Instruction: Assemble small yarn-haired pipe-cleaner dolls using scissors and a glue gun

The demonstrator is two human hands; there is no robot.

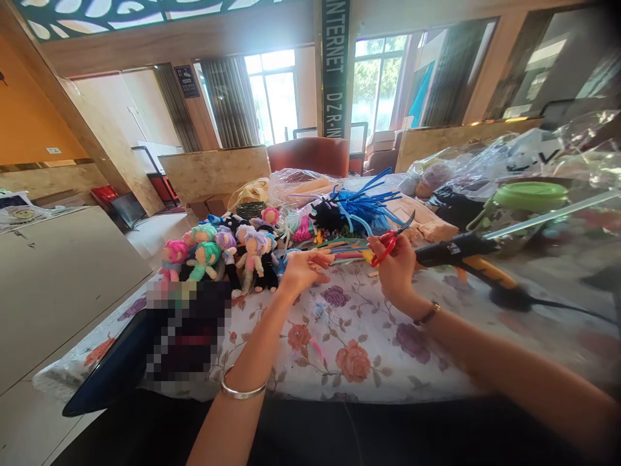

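My right hand (398,268) is closed on red-handled scissors (387,247), whose dark blades point up and to the right. My left hand (305,268) reaches over the flowered cloth, its fingers stretched toward the right, near a row of thin coloured stems (347,254). Whether it touches a stem is too small to tell. Behind the hands lies a bundle of blue fuzzy stems (363,207). A group of small dolls (206,259) with pink, green and purple hair sits left of my left hand.
A glue gun (466,252) with its cable lies right of my right hand. Beyond it are a green-lidded container (528,197) and clear plastic bags. A dark, partly pixelated object (121,362) lies at the table's left front.
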